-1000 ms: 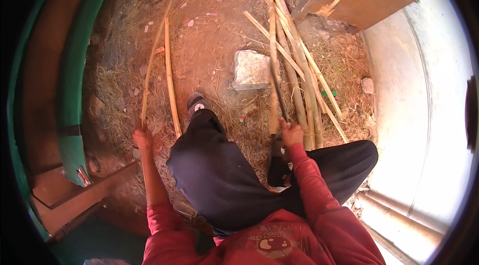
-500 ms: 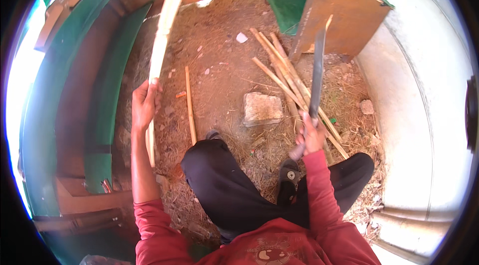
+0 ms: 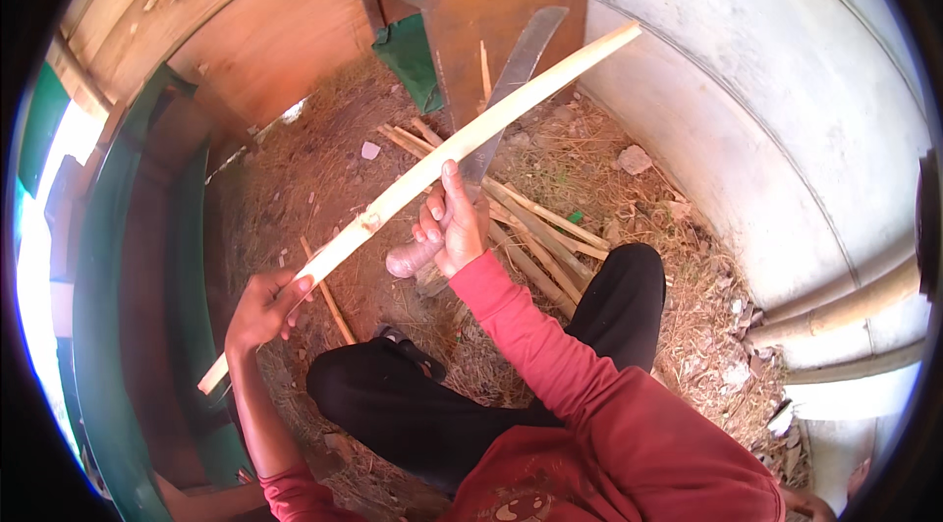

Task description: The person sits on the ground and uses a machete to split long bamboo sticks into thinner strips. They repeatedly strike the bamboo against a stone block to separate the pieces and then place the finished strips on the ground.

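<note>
A long pale split bamboo strip (image 3: 530,93) slants across the view, from low at the left to high at the right. My left hand (image 3: 263,311) is closed around its lower part. My right hand (image 3: 460,227) grips the machete (image 3: 535,39) by its rounded wooden handle, with the thumb up against the strip. The grey blade points up and away and passes behind the strip, which hides part of it. Whether the edge touches the bamboo I cannot tell.
Several bamboo pieces (image 3: 535,272) lie in a pile beyond my right knee. A single thin stick (image 3: 334,306) lies near my left foot. At the back stands a wooden box (image 3: 511,6) with a green cover. A pale curved wall (image 3: 727,109) runs along the right, a green-covered structure (image 3: 108,296) along the left.
My left hand has tipped the strip from nearly upright to a rightward slant. My right hand has moved left with the machete, up to the strip. The view has turned to the right.
</note>
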Demonstrator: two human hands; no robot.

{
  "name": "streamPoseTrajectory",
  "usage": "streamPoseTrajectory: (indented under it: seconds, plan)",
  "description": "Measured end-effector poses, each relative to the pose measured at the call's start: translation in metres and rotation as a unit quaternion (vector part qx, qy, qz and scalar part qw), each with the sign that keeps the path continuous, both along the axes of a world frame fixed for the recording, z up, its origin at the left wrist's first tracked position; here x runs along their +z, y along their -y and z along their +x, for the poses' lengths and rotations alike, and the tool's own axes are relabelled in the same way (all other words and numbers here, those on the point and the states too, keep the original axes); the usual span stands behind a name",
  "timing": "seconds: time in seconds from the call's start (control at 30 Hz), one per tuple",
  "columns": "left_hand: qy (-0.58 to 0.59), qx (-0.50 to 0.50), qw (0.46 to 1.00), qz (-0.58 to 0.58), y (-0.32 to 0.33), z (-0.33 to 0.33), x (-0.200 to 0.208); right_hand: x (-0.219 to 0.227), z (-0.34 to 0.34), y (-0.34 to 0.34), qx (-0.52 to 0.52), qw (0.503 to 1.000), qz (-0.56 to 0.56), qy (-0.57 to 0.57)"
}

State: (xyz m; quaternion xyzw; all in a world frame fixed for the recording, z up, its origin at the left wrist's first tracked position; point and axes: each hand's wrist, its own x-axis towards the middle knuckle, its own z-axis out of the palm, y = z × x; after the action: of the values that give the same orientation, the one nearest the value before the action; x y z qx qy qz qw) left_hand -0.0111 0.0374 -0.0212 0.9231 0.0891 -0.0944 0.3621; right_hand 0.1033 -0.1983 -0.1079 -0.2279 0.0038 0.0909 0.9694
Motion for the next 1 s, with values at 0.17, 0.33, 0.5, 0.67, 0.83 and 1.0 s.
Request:
streamPoseTrajectory:
  seconds: [0.17,0.33,0.5,0.67,0.83,1.0]
  plan:
    - [0.341,-0.074,0.902,0.255,0.006,0.005,-0.006,0.003,0.004,0.005,-0.06,0.997,0.015,-0.041]
    - [0.199,-0.051,0.951,-0.23,0.054,-0.058,-0.017,-0.002,0.013,0.008,-0.081,0.993,0.056,-0.072]
    - [0.093,0.105,0.972,-0.189,0.032,-0.031,-0.08,-0.014,0.009,0.01,-0.074,0.994,0.022,-0.074]
    - [0.39,0.159,0.811,-0.405,0.026,0.031,-0.042,-0.029,0.007,0.015,-0.038,0.997,0.007,-0.06]
    - [0.528,0.12,0.63,-0.556,-0.014,0.042,-0.012,-0.043,0.016,0.022,0.02,0.994,0.014,-0.105]
    - [0.658,0.159,0.586,-0.446,-0.001,0.044,0.046,-0.076,0.002,0.055,0.159,0.953,-0.229,-0.121]
